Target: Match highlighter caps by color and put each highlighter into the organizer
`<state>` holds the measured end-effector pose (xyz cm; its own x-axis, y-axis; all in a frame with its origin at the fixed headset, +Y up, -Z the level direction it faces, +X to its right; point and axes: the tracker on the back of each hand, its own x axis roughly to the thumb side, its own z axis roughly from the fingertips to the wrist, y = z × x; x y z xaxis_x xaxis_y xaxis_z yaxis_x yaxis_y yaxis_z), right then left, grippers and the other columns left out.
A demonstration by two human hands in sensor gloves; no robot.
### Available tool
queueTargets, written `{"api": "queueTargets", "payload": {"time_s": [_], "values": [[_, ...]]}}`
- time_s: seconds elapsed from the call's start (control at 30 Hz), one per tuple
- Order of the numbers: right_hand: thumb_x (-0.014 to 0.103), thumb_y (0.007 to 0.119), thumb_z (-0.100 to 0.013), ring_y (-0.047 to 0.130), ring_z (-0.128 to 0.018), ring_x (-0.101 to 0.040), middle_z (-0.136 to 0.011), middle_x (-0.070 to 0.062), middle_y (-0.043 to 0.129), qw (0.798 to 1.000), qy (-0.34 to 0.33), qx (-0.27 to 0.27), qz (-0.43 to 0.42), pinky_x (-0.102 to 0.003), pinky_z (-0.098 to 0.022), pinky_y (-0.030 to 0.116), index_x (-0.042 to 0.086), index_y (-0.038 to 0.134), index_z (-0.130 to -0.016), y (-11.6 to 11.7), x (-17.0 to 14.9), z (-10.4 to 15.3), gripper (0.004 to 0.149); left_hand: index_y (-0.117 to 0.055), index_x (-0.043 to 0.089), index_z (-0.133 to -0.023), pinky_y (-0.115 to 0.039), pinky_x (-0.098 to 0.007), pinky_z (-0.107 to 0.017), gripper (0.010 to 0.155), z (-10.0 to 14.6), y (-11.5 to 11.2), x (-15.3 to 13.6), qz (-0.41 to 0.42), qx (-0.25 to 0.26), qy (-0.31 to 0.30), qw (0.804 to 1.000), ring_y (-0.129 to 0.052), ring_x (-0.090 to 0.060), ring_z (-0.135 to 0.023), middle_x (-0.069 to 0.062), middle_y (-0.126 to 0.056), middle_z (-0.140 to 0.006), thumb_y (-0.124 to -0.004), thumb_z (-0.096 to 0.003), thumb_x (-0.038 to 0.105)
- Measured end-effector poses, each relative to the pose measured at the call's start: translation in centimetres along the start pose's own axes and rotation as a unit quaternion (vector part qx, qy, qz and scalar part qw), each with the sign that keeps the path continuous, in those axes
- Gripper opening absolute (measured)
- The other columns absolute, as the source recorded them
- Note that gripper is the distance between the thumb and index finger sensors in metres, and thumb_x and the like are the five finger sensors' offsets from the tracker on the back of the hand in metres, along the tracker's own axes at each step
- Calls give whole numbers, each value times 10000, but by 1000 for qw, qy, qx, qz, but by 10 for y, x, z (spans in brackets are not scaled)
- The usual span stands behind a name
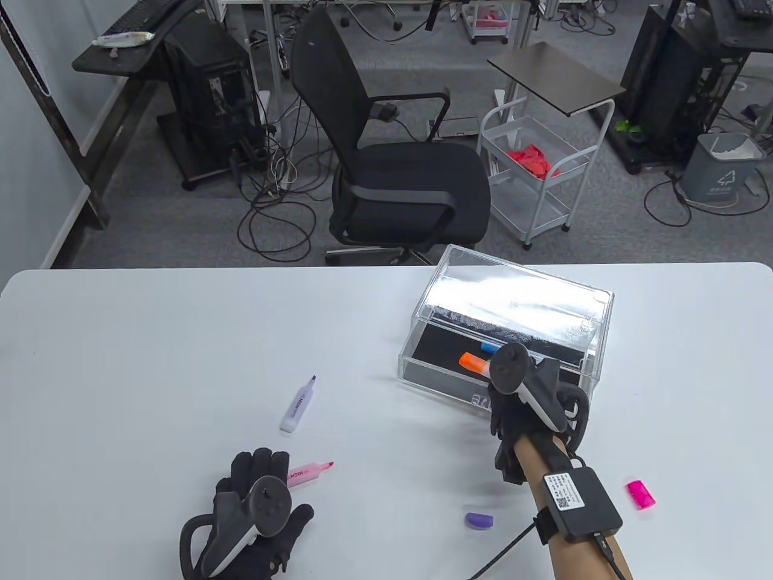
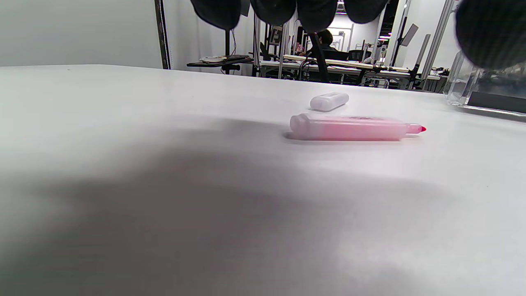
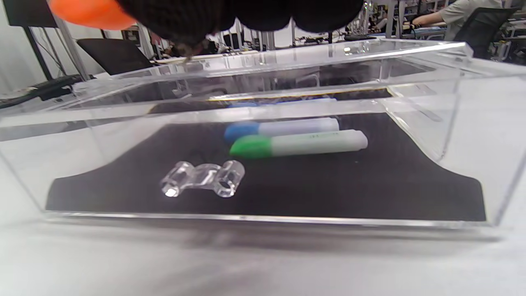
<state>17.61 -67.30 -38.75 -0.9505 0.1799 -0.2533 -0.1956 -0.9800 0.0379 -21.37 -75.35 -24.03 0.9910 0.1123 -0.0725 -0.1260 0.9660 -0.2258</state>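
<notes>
While the right hand point(image 1: 513, 386) grips the orange highlighter point(image 1: 474, 362) over the organizer point(image 1: 595, 314) at right of the frame, ready to drop it in, the left hand point(image 1: 253, 513) lies relaxed and I think must take the pink highlighter point(image 1: 309, 472) next.

A blue-capped highlighter point(image 3: 283, 126) and a green-capped one point(image 3: 298, 144) are seen side by side in the clear organizer point(image 3: 448, 123); an orange cap point(image 3: 88, 13) is held above by gloved fingers point(image 3: 181, 18)

Behind the white table point(image 1: 121, 338) stand a black office chair point(image 1: 386, 157), a white wire cart point(image 1: 534, 175) holding something red, and a grey bin point(image 1: 721, 166).
</notes>
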Motion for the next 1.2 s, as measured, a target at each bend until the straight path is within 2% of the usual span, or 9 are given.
{"api": "queueTargets", "payload": {"time_s": [0.1, 0.2, 0.27, 0.37, 0.6, 0.83, 1.07, 1.2], "values": [[318, 776, -425, 587, -817, -316, -957, -51, 548, 1000, 12, -3, -4, -577, -638, 458, 296, 548, -965, 3, -3, -9, 586, -171, 406, -1097, -346, -500, -845, 893, -1, -1, -1, 0, -5, 3, 1000, -194, -244, -1180, 114, -172, -1196, -606, -401, 756], [366, 779, -416, 385, -970, -321, -1088, -23, 299, 999, 25, -7, -24, -624, -717, 298, 330, 441, -998, 6, -7, -13, 674, -161, 402, -1097, -336, -503, -842, 898, -2, -3, -1, -1, -13, 7, 1000, -187, -247, -1177, 111, -135, -1197, -604, -402, 757], [411, 770, -407, 231, -1030, -316, -1109, 32, 178, 999, 27, -1, -27, -649, -732, 192, 369, 370, -1003, 7, -9, -13, 719, -157, 402, -1096, -333, -501, -844, 896, -3, -4, -1, -1, -15, 5, 1000, -185, -245, -1175, 112, -131, -1195, -604, -404, 755], [438, 753, -404, 115, -1054, -315, -1113, 66, 117, 999, 11, -11, -31, -666, -725, 120, 396, 361, -1003, 6, -9, -7, 717, -153, 403, -1095, -330, -502, -844, 898, -3, -2, 1, -3, -11, 0, 1000, -152, -245, -1179, 112, -127, -1195, -604, -403, 755], [475, 724, -408, 68, -1056, -326, -1117, 60, 95, 999, -45, -19, 4, -686, -707, 131, 409, 347, -1010, 4, 0, 24, 713, -132, 406, -1091, -310, -506, -841, 905, -3, -4, 5, -4, -19, -4, 1000, -125, -246, -1172, 114, -99, -1189, -600, -402, 759], [500, 705, -416, 49, -1050, -346, -1116, 65, 74, 995, -95, -5, 24, -697, -697, 141, 451, 351, -1007, 7, 13, 69, 690, -128, 406, -1089, -306, -505, -841, 907, -5, -9, 8, -12, -29, -11, 999, -119, -246, -1169, 116, -92, -1187, -599, -400, 761], [511, 699, -418, 43, -1047, -355, -1117, 55, 65, 993, -121, 4, 14, -702, -693, 146, 448, 339, -1012, 16, 18, 108, 697, -118, 408, -1088, -299, -508, -840, 920, -8, -11, 15, -17, -37, -25, 999, -107, -247, -1168, 116, -81, -1185, -589, -390, 778], [517, 696, -420, 30, -1044, -354, -1113, 60, 48, 993, -116, 14, 12, -702, -691, 142, 448, 325, -1014, 22, 20, 121, 705, -129, 398, -1091, -298, -508, -839, 921, -10, -13, 18, -17, -40, -29, 999, -110, -247, -1167, 113, -88, -1186, -592, -389, 774]]}}
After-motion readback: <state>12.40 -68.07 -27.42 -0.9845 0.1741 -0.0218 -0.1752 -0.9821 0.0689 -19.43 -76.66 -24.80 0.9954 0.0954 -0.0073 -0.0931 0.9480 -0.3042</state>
